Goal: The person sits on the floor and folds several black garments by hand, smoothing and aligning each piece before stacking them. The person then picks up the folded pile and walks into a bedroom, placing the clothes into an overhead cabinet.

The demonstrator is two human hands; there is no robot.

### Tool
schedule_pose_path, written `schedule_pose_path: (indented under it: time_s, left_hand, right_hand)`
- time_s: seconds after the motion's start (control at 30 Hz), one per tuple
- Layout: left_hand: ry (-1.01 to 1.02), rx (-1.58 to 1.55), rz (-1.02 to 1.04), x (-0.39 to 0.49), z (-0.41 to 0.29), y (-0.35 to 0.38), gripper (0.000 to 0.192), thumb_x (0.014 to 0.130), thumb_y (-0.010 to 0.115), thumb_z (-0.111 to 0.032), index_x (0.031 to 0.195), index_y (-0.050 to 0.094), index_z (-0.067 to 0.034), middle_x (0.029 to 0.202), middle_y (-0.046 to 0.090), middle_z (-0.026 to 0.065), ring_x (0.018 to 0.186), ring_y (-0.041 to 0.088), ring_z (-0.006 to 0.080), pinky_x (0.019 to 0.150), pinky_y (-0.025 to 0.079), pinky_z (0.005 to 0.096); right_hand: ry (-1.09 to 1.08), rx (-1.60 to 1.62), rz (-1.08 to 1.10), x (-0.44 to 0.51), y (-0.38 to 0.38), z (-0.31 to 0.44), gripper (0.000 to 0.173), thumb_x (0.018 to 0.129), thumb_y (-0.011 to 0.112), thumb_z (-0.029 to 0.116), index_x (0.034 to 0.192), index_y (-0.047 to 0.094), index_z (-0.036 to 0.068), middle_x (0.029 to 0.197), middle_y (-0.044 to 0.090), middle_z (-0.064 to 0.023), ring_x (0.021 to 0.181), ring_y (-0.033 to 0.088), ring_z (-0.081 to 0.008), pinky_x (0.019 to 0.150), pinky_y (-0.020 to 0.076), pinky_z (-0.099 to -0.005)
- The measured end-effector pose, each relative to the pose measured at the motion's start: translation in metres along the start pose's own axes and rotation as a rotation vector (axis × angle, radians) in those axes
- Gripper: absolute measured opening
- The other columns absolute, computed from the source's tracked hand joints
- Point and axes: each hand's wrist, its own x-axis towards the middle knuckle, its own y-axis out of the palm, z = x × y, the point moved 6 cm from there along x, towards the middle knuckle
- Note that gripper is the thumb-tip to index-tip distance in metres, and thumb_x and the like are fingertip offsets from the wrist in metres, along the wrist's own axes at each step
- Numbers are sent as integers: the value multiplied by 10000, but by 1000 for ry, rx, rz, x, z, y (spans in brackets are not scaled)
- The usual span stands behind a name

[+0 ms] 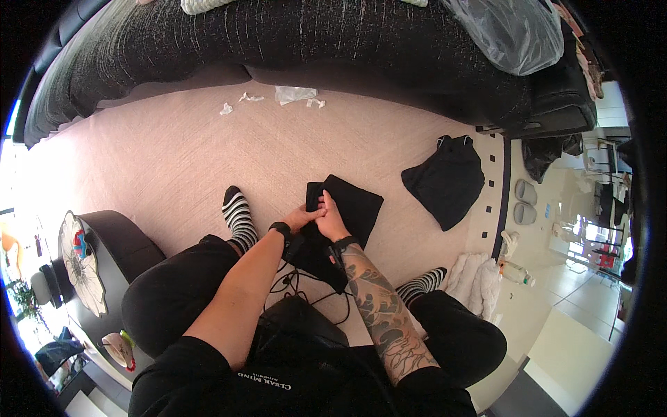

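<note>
My left hand (298,218) and my right hand (332,221) meet over a black cloth garment (359,204) on the floor between my feet. The garment lies in overlapping layers with squared corners at its far side. My left thumb reaches across to my right fingers, and one right finger points away from me. Whether either hand pinches any cloth is hidden by the fingers. A second black garment (444,182) with thin white loops at its far end lies spread out to the right, apart from both hands.
A sofa (312,36) with a dark cover spans the far side, a clear plastic bag (521,41) on it. White scraps (295,94) lie before it. A dark round-sided table (120,234) stands left. Dark cables (333,299) trail before me. White fluffy cloth (473,281) and a bottle (516,272) are right.
</note>
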Motion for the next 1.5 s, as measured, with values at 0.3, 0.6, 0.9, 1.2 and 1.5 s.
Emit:
schedule_pose_path:
  time_s: [0.3, 0.6, 0.9, 1.2, 1.5]
  left_hand:
    - [141, 322, -253, -12, -13, 1, 494, 829, 732, -189, 1247, 546, -4, 1133, 656, 136, 1008, 625, 232, 884, 506, 362]
    - [-67, 452, -237, 12, -12, -16, 509, 789, 727, -251, 1209, 599, 7, 1089, 673, 150, 955, 654, 259, 822, 525, 393]
    - [-33, 289, -202, -3, -23, -1, 445, 845, 698, -203, 1198, 586, 45, 1091, 668, 171, 938, 661, 255, 826, 530, 379]
    - [63, 417, -187, -18, -34, 10, 506, 799, 778, -220, 1202, 585, 17, 1126, 662, 133, 993, 636, 233, 871, 508, 374]
    - [-184, 358, -126, -15, -20, 6, 434, 799, 740, -195, 1154, 617, 23, 1075, 681, 121, 957, 650, 238, 835, 529, 361]
  right_hand:
    - [-111, -210, -167, -47, -83, 27, 102, 812, 667, 101, 780, 598, 33, 721, 622, -110, 669, 637, -266, 612, 516, -389]
    - [389, -720, 117, -111, 34, 19, 477, 863, 604, 451, 754, 677, -8, 757, 678, -192, 718, 676, -342, 611, 552, -431]
    - [306, -633, 336, -107, 66, 24, 219, 786, 583, 179, 790, 694, -10, 850, 687, -227, 804, 681, -368, 697, 557, -445]
    - [133, -412, 607, -126, 111, -12, 507, 818, 660, 295, 1111, 513, -91, 1034, 625, -275, 989, 614, -395, 857, 500, -437]
    - [351, -233, -317, -112, -48, -24, 358, 751, 756, 327, 843, 658, -5, 720, 658, -159, 692, 640, -361, 649, 520, -403]
